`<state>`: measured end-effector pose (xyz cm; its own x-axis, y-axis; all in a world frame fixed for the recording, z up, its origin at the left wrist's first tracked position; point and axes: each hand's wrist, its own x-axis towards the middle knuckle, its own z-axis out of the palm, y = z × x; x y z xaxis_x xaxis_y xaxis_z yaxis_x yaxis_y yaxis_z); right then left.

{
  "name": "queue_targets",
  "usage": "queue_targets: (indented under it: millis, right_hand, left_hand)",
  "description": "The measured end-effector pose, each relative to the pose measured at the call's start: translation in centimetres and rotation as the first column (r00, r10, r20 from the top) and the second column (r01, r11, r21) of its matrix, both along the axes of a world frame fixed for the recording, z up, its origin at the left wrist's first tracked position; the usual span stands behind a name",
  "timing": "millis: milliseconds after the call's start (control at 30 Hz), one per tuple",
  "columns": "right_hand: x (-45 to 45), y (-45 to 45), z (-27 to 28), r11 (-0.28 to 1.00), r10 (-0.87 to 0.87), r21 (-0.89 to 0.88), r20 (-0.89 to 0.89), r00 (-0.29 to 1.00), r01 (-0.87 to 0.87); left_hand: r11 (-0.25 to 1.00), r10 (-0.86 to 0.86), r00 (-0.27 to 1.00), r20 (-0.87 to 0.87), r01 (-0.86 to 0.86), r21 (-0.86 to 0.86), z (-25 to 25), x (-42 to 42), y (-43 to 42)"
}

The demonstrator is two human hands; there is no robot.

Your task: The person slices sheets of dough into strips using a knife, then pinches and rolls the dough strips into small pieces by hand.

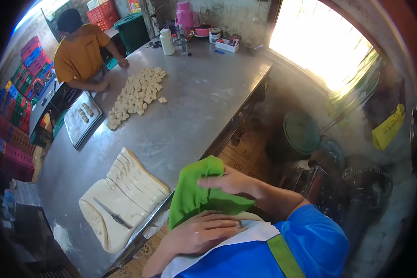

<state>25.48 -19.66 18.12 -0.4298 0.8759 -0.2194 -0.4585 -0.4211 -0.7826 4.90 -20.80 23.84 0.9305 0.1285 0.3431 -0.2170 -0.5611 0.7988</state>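
My right hand (224,180) grips a green cloth (187,190) in front of my body, its thumb lying across the fabric. Lower down, my left hand (206,231) lies flat with its fingers stretched over the lower part of the cloth and my white and blue clothing. To the left of both hands, a large slab of dough (129,185) rests at the table's near edge, partly cut into strips. A knife (112,213) lies on the slab, touched by neither hand.
Dough pieces (139,95) are heaped on the metal table (194,106) beside a tray (74,120). A co-worker (81,51) stands at the far left side. Bottles (167,41) and a white box (227,45) stand at the back. A green bin (301,131) is right.
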Motion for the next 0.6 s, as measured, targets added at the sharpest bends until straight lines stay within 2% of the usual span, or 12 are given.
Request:
queue_targets:
  millis: [33,100,133,167,200,233,300,367,433,467,533,600]
  right_hand:
    - [-0.6,0.1,0.9,0.993,-0.042,0.112,0.201,0.979,0.020]
    - [-0.7,-1.2,4.7,0.945,-0.251,-0.172,0.170,0.953,0.280]
    - [-1.0,-2.2,5.2,0.948,-0.225,-0.192,0.166,0.960,0.256]
    - [-1.2,-2.9,5.4,0.955,-0.275,-0.118,0.008,0.961,0.274]
    - [-1.9,-3.2,6.0,0.951,-0.310,-0.051,-0.155,0.938,0.306]
    - [-3.1,-3.5,7.3,0.956,-0.292,-0.069,-0.157,0.943,0.285]
    - [-5.5,-4.1,9.6,0.930,-0.245,0.183,-0.341,0.908,0.320]
    - [-6.9,-4.8,7.7,0.962,-0.147,0.169,-0.340,0.929,0.214]
    - [-8.6,-5.3,5.9,0.976,0.016,0.208,-0.345,0.938,0.060]
    - [-11.9,-1.9,5.0,0.973,0.095,0.232,-0.349,0.932,-0.012]
    - [-16.9,3.0,3.1,0.940,0.254,0.307,-0.344,0.904,-0.147]
    - [-16.9,2.0,2.3,0.873,0.406,0.412,-0.315,0.858,-0.262]
  left_hand:
    - [0.997,0.023,0.997,0.068,-0.018,-0.069,0.4,-1.0,0.4]
    - [0.972,0.134,0.980,0.148,-0.101,-0.213,-0.4,-5.3,1.5]
    - [0.902,0.377,0.913,0.155,-0.324,-0.287,-2.0,-7.7,1.6]
    - [0.777,0.597,0.789,0.147,-0.522,-0.352,-3.2,-9.3,1.3]
    - [0.710,0.681,0.730,0.065,-0.635,-0.303,-2.5,-9.9,1.8]
    - [0.634,0.754,0.656,-0.016,-0.734,-0.245,-1.5,-10.2,2.9]
    - [0.627,0.733,0.679,-0.028,-0.691,-0.359,-1.3,-9.4,2.9]
    - [0.907,0.394,0.882,0.260,-0.325,-0.268,-2.2,-9.6,2.3]
    - [0.927,0.302,0.774,0.556,-0.104,-0.359,-1.6,-8.4,2.0]
    - [0.940,0.245,0.743,0.623,-0.025,-0.340,-0.7,-8.3,2.1]
    - [0.928,0.244,0.724,0.645,0.019,-0.372,-0.3,-8.7,1.7]
    - [0.923,0.252,0.659,0.708,0.055,-0.380,-0.6,-8.7,1.0]
